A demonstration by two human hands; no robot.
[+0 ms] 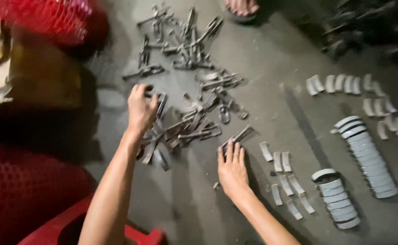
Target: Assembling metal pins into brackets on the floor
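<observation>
My left hand [141,109] reaches into a heap of dark metal clips [185,122] on the grey floor, its fingers curled around one clip [160,103] at the heap's left side. My right hand [232,169] lies flat on the floor with its fingers apart, the fingertips touching a long dark metal piece [239,136] at the heap's lower right edge. A second pile of the same dark pieces [180,38] lies farther away.
Curved grey metal shells lie loose [286,179] right of my right hand, in stacked rows [366,156] and scattered [344,84] at the far right. Red plastic baskets [31,190] stand at left. Another person's toes [240,7] show at the top edge.
</observation>
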